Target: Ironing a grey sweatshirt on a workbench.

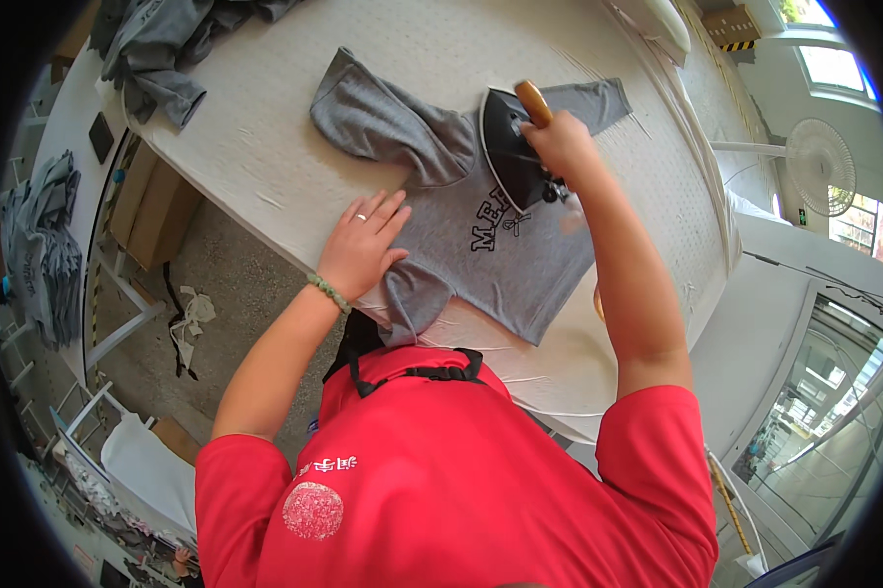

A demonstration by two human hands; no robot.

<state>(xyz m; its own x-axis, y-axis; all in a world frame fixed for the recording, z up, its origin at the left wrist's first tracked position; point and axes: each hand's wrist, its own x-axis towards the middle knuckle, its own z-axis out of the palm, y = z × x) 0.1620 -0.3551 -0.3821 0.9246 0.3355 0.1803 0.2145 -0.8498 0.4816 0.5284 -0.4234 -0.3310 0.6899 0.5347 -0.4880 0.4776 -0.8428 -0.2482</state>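
Note:
A grey short-sleeved shirt point(431, 230) with dark lettering across its chest lies on a padded, cream-covered ironing table point(265, 88). My right hand point(562, 147) is wrapped round the wooden handle of a black steam iron point(508, 147). The iron rests over the shirt's upper part and hides some of the lettering. My left hand point(363, 240) lies flat with fingers spread, at the shirt's left edge near the lower sleeve. One sleeve, at the upper left, is wrinkled.
A heap of grey garments point(162, 54) sits at the table's far left corner. More grey clothes point(42, 255) are stacked on a side table, near a dark phone-like slab point(100, 137). A cardboard box point(152, 211) stands below. A white fan point(819, 167) is at the right.

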